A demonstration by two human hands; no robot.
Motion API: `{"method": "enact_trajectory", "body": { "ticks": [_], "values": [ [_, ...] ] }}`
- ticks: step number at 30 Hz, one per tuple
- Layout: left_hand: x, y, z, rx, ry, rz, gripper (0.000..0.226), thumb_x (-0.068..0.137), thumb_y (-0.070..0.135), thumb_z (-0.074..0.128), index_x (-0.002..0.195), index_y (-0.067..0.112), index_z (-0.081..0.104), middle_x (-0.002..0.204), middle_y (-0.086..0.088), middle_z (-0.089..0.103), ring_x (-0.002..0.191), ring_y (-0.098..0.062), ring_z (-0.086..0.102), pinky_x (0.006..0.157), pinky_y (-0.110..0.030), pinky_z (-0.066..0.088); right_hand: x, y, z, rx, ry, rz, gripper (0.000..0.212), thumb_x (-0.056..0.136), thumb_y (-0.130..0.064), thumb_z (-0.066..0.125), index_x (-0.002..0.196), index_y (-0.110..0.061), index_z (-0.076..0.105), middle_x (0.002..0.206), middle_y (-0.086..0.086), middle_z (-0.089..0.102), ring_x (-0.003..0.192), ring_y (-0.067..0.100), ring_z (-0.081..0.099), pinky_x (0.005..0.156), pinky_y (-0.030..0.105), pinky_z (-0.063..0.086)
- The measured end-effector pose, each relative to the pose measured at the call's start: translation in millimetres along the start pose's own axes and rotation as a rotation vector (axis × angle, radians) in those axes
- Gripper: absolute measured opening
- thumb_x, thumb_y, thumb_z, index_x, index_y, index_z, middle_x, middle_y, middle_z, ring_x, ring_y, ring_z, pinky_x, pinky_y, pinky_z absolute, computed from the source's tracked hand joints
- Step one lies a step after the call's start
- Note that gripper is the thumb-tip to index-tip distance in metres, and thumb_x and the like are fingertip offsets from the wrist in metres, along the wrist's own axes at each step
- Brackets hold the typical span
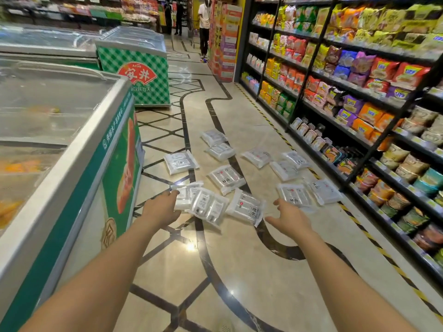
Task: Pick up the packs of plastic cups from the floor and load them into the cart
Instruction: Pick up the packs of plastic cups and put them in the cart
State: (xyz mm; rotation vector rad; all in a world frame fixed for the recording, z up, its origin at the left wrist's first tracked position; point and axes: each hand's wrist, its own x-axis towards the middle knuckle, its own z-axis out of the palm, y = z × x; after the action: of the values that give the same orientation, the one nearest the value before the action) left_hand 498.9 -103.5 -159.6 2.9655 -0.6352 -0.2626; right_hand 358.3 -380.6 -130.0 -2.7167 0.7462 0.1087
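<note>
Several clear packs of plastic cups lie scattered on the tiled aisle floor. The nearest ones are a pack [208, 206] in front of my left hand, a pack [247, 208] between my hands and a pack [296, 195] beyond my right hand. My left hand [160, 207] reaches forward with relaxed fingers, its fingertips at the edge of a pack [185, 194]. My right hand [290, 216] is stretched out with spread fingers and holds nothing. No cart is in view.
A chest freezer [79, 149] runs along my left, with a green checked freezer [136, 65] further back. Shelves of snack packets [359, 99] line the right side. A person [204, 27] stands far down the aisle.
</note>
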Motion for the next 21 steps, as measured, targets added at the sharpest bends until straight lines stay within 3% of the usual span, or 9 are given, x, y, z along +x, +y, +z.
{"method": "enact_trajectory", "body": {
  "ticks": [10,17,21],
  "values": [
    [249,15,27,-0.041,-0.105,-0.047,0.053,0.088,0.036,0.051,0.135,0.017,0.035,0.133,-0.007,0.049,0.114,-0.028,0.055,0.089,-0.042,0.049,271,-20,26,0.075,-0.164,0.014,0.050,0.084,-0.038,0.060,0.127,-0.017,0.044,0.128,0.005,0.056,0.116,0.026,0.053,0.086,0.035,0.044],
    [409,-11,89,-0.048,-0.204,-0.081,0.050,0.089,0.036,0.049,0.134,0.017,0.036,0.128,-0.007,0.052,0.112,-0.027,0.055,0.085,-0.041,0.048,428,-37,104,0.105,-0.313,0.079,0.049,0.083,-0.038,0.061,0.126,-0.020,0.047,0.127,-0.003,0.057,0.118,0.024,0.054,0.090,0.032,0.042],
    [505,-34,140,-0.069,-0.267,-0.117,0.051,0.091,0.035,0.046,0.137,0.017,0.034,0.129,-0.007,0.050,0.114,-0.029,0.055,0.086,-0.039,0.047,519,-43,171,0.132,-0.395,0.119,0.057,0.083,-0.043,0.062,0.131,-0.018,0.044,0.133,0.001,0.053,0.123,0.024,0.050,0.097,0.036,0.042]
  ]
}}
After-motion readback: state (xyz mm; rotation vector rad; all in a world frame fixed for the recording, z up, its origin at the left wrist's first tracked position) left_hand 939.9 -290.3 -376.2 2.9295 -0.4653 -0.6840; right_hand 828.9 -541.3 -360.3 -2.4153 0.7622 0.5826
